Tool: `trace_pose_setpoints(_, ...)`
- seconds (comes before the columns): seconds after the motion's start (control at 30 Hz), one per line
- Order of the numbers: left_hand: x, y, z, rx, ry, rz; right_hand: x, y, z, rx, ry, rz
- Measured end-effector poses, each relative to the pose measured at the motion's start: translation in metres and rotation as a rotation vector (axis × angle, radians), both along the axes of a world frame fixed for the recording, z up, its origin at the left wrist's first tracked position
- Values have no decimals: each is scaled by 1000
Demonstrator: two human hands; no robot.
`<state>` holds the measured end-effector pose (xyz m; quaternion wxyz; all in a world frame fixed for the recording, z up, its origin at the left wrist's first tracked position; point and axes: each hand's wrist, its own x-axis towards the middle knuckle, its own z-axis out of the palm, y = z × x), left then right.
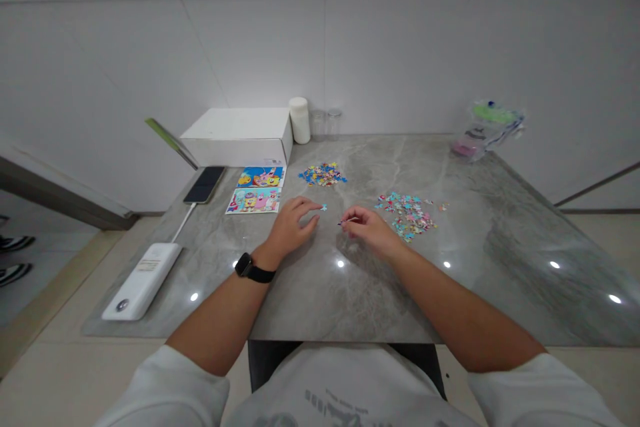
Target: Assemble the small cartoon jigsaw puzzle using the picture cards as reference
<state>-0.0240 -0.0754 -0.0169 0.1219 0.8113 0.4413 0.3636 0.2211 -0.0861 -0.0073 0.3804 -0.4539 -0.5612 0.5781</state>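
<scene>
My left hand [296, 221] rests over the middle of the table with thumb and fingers apart. Its index fingertip is at a small light-blue jigsaw puzzle piece [324, 207] lying on the tabletop. My right hand [365, 227] pinches a small dark jigsaw puzzle piece [341, 223] between thumb and fingertips, just above the table. To the right of that hand lies a loose pile of light-blue and pink puzzle pieces [409, 213]. Beyond both hands is a second pile of blue and yellow puzzle pieces [323, 175]. Two cartoon picture cards [254, 201] lie left of my left hand.
A white box [237, 133], a white bottle [299, 121] and two clear glasses [326, 125] stand at the back. On the left, a phone [205, 185] is cabled to a white power bank [143, 281]. A plastic bag [486, 130] sits at the back right of the grey table [345, 307].
</scene>
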Motion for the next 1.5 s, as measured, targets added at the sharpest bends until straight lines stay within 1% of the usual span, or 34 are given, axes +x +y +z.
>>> trace_pose_setpoints(0.07, 5, -4, 1, -3, 35, -18, -5, -2, -9, -115, 103, -32)
trace_pose_setpoints(0.17, 11, -10, 2, 12, 25, -52, -5, -5, -13, -179, 195, -90)
trace_pose_setpoints(0.27, 16, -15, 2, 48, -1, -69, -3, -7, -14, -173, 208, -145)
trace_pose_setpoints(0.37, 22, -17, 0, 80, 6, -72, -4, -9, -16, -142, 208, -168)
trace_pose_setpoints(0.57, 29, -15, -2, 130, 77, -63, -12, -11, -21, -121, 217, -184)
trace_pose_setpoints(0.7, 29, -15, -2, 172, 80, -61, -14, -13, -20, -119, 208, -183)
trace_pose_setpoints(0.8, 29, -14, -4, 174, 76, -63, -14, -13, -21, -94, 179, -175)
trace_pose_setpoints(0.93, 29, -14, -5, 129, 54, -62, -13, -12, -23, -42, 128, -140)
trace_pose_setpoints(1.03, 23, -13, 0, 96, 86, -48, -11, -11, -26, -2, 85, -118)
trace_pose_setpoints(1.13, 7, -9, 7, 75, 172, 40, -5, -7, -29, 74, 36, -171)
trace_pose_setpoints(1.2, -7, -5, 10, 18, 206, 85, 2, -4, -31, 123, 10, -228)
trace_pose_setpoints(1.23, -12, -2, 9, -24, 222, 83, 5, -2, -31, 141, -2, -249)
trace_pose_setpoints(1.33, -21, 4, 4, -144, 250, 40, 15, 3, -33, 197, -65, -281)
trace_pose_setpoints(1.43, -16, 6, -4, -219, 265, -3, 21, 6, -32, 291, -193, -292)
trace_pose_setpoints(1.5, -10, 6, -8, -247, 281, -5, 21, 6, -32, 366, -283, -286)
